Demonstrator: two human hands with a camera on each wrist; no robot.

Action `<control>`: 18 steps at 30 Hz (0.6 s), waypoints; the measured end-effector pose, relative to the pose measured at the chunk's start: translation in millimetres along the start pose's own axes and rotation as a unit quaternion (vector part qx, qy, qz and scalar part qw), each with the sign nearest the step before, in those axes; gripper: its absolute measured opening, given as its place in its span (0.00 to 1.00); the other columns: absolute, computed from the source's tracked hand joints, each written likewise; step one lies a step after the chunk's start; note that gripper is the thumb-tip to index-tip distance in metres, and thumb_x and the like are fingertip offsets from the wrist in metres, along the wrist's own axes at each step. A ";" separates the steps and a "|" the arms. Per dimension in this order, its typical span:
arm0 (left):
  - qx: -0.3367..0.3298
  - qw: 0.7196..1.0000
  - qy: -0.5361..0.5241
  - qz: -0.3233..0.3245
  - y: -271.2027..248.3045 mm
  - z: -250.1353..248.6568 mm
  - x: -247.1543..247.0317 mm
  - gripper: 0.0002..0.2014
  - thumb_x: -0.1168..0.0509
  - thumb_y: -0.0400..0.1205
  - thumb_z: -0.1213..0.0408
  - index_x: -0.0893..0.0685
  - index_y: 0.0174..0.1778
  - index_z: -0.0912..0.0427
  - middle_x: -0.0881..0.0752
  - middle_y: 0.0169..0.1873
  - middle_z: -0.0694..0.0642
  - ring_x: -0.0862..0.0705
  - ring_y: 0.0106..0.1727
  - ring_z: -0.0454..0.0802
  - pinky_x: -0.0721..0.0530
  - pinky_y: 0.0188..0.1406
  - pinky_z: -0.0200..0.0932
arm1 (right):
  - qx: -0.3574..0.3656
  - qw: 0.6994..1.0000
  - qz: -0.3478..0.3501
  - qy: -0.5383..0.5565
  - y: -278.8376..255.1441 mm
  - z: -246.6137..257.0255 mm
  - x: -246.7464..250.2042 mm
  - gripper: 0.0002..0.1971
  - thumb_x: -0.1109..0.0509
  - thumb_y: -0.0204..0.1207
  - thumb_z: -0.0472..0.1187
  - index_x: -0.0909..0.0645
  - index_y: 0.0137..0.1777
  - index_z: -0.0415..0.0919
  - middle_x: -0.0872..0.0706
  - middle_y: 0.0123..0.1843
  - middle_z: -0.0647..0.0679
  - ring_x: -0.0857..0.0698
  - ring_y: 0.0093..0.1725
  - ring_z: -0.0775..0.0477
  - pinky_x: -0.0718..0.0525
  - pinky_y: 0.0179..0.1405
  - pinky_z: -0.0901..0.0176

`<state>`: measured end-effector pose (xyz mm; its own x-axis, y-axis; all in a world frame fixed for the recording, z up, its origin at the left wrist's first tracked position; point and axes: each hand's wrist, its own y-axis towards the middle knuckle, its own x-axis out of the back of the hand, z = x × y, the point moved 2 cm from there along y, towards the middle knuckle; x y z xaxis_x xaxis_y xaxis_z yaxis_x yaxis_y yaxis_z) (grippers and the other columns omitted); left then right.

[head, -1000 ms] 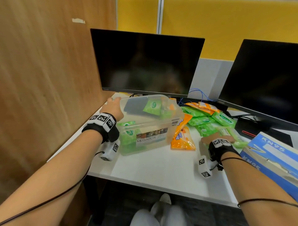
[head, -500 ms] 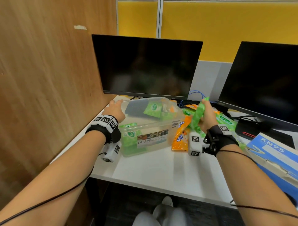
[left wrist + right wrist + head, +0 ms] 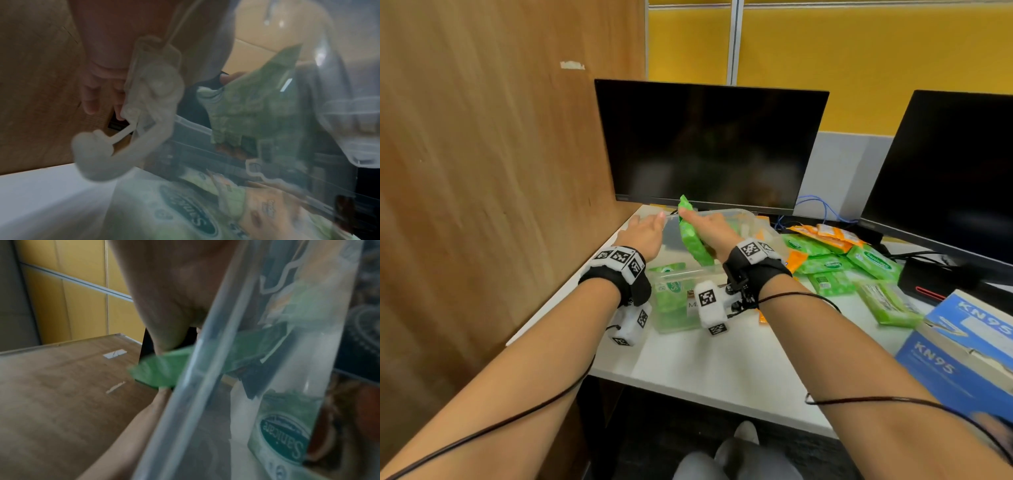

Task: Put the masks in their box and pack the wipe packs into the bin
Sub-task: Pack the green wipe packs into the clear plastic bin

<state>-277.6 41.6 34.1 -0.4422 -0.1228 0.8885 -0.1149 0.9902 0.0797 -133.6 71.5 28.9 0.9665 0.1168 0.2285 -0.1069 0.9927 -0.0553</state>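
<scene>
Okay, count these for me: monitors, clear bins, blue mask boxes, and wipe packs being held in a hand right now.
Monitors: 2
Clear bin: 1
Blue KN95 box: 1
Green wipe pack pinched in the right hand: 1
Total: 5

The clear bin (image 3: 736, 219) is viewed from above by the head camera and pressed close against both wrist cameras, shared by all three

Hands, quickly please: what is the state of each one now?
Left hand: open, fingers straight at the clear bin.
Right hand: holding a green wipe pack above the bin.
</scene>
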 end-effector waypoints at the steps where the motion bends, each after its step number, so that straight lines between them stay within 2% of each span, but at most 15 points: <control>1: 0.000 1.000 0.008 0.002 -0.3 0.6 0.0 0.24 0.64 0.89 0.55 0.41 0.82 0.50 0.35 0.79 0.60 0.41 0.81 0.60 0.40 0.77 0.63 | 0.021 0.998 0.013 -0.057 1.5 -0.4 -3.1 0.20 0.30 0.74 0.61 0.24 0.35 0.44 0.22 0.27 0.52 0.22 0.26 0.56 0.26 0.29 0.65; 2: 0.008 1.000 0.006 -0.001 0.9 1.8 -1.2 0.24 0.63 0.89 0.53 0.40 0.81 0.47 0.36 0.79 0.58 0.41 0.81 0.62 0.41 0.77 0.65 | 0.029 0.987 0.044 -0.149 -0.2 0.0 -5.4 0.19 0.32 0.76 0.61 0.23 0.40 0.45 0.22 0.32 0.52 0.22 0.31 0.55 0.26 0.34 0.64; 3: 0.017 1.000 0.001 -0.004 0.7 2.0 -2.0 0.24 0.62 0.88 0.51 0.37 0.80 0.44 0.36 0.80 0.56 0.42 0.80 0.63 0.44 0.76 0.67 | 0.021 0.963 0.094 -0.252 -4.2 -0.2 -8.0 0.19 0.35 0.78 0.61 0.21 0.49 0.43 0.20 0.39 0.49 0.20 0.39 0.52 0.25 0.42 0.62; 5: 0.001 0.999 0.022 -0.033 0.3 -0.4 -2.0 0.22 0.56 0.87 0.49 0.30 0.76 0.43 0.36 0.80 0.53 0.44 0.81 0.61 0.48 0.76 0.68 | 0.001 0.896 0.169 -0.410 -10.7 -1.6 -12.7 0.20 0.35 0.80 0.55 0.19 0.64 0.43 0.18 0.54 0.48 0.20 0.55 0.47 0.26 0.55 0.57; 7: -0.072 0.993 0.079 -0.055 1.9 -3.4 -2.7 0.19 0.45 0.85 0.54 0.24 0.72 0.46 0.31 0.77 0.51 0.40 0.80 0.56 0.45 0.77 0.63 | 0.003 0.851 0.184 -0.491 -14.5 0.7 -19.0 0.17 0.34 0.80 0.48 0.18 0.66 0.43 0.17 0.58 0.48 0.20 0.59 0.46 0.24 0.57 0.56; 8: -0.112 0.988 0.095 -0.042 4.1 -4.3 -3.7 0.18 0.41 0.83 0.57 0.22 0.70 0.47 0.26 0.75 0.51 0.34 0.78 0.54 0.38 0.76 0.59 | 0.019 0.841 0.167 -0.515 -13.7 1.5 -22.0 0.16 0.34 0.81 0.46 0.18 0.65 0.41 0.16 0.59 0.45 0.19 0.58 0.45 0.23 0.57 0.55; 10: -0.139 0.983 0.116 0.036 4.4 -7.9 -4.9 0.16 0.40 0.82 0.58 0.18 0.65 0.48 0.17 0.66 0.52 0.21 0.66 0.53 0.23 0.68 0.52 | 0.043 0.858 0.122 -0.497 -10.0 1.9 -22.8 0.15 0.34 0.80 0.44 0.16 0.60 0.36 0.14 0.57 0.41 0.18 0.53 0.43 0.21 0.53 0.54; 11: -0.143 0.976 0.147 0.075 3.5 -9.3 -6.0 0.16 0.39 0.82 0.56 0.17 0.65 0.47 0.16 0.63 0.52 0.18 0.62 0.52 0.20 0.63 0.51 | 0.053 0.879 0.096 -0.464 -7.5 2.0 -20.9 0.12 0.34 0.80 0.42 0.14 0.54 0.35 0.13 0.52 0.40 0.17 0.51 0.41 0.21 0.49 0.55; 13: -0.154 0.954 0.228 0.123 1.3 -12.3 -7.4 0.18 0.38 0.81 0.48 0.20 0.67 0.41 0.16 0.63 0.48 0.17 0.61 0.50 0.19 0.61 0.49 | 0.102 0.928 -0.004 -0.359 -4.4 5.5 -8.5 0.11 0.35 0.80 0.39 0.19 0.37 0.37 0.16 0.39 0.41 0.19 0.44 0.41 0.22 0.40 0.57; 14: -0.158 0.941 0.267 0.134 1.5 -12.4 -8.4 0.18 0.37 0.80 0.45 0.21 0.67 0.37 0.18 0.65 0.46 0.18 0.62 0.49 0.20 0.62 0.48 | 0.129 0.945 -0.071 -0.291 -4.5 6.8 2.3 0.10 0.37 0.79 0.38 0.21 0.36 0.41 0.17 0.39 0.44 0.19 0.43 0.43 0.22 0.40 0.57; 16: -0.160 0.921 0.324 0.147 4.2 -11.1 -11.3 0.17 0.38 0.80 0.43 0.22 0.66 0.32 0.20 0.68 0.45 0.20 0.65 0.50 0.20 0.61 0.46 | 0.160 0.947 -0.181 -0.211 -5.5 5.4 32.2 0.07 0.39 0.78 0.37 0.19 0.46 0.42 0.14 0.46 0.45 0.17 0.47 0.45 0.18 0.47 0.53; 18: -0.158 0.913 0.341 0.158 5.5 -10.8 -13.8 0.17 0.38 0.81 0.45 0.23 0.66 0.28 0.21 0.69 0.47 0.20 0.65 0.51 0.20 0.62 0.47 | 0.152 0.934 -0.240 -0.219 -3.7 -1.6 64.2 0.10 0.39 0.76 0.37 0.18 0.54 0.42 0.13 0.53 0.44 0.16 0.53 0.42 0.17 0.56 0.47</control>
<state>-262.5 49.5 27.2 0.2604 0.1366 0.9558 0.2330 0.9518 -0.1995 -70.8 75.3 42.2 0.7396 -0.4081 0.5353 0.1875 0.8887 0.4185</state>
